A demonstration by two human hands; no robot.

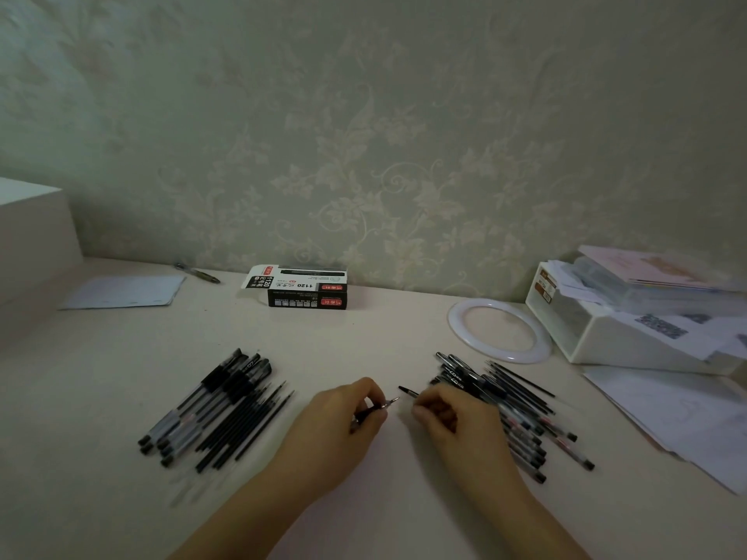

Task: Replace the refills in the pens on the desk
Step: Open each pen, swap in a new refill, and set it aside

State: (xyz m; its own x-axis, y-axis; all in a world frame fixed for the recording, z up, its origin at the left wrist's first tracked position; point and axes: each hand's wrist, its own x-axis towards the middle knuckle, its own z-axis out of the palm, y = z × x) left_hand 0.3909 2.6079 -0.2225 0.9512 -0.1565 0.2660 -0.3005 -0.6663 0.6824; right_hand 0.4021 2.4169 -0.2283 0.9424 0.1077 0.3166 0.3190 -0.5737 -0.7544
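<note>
Black pen (374,410) pinched in left hand (343,414), tip toward three o'clock, facing refill (408,392) pinched in right hand (448,414), just apart

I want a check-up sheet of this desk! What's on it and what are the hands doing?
Surface: pale desk, dimly lit.
Job's things: left pile of pens and refills; right pile of pens and refills; pen box by the wall.
Clutter: ring light, storage bin stacked with papers, loose sheets, paper pad, lone pen.
Hands: left hand pinches a pen part; right hand pinches a thin dark piece, tips apart.
Cables: nothing seen.
Surroundings: floral wallpaper; white block at left.
</note>
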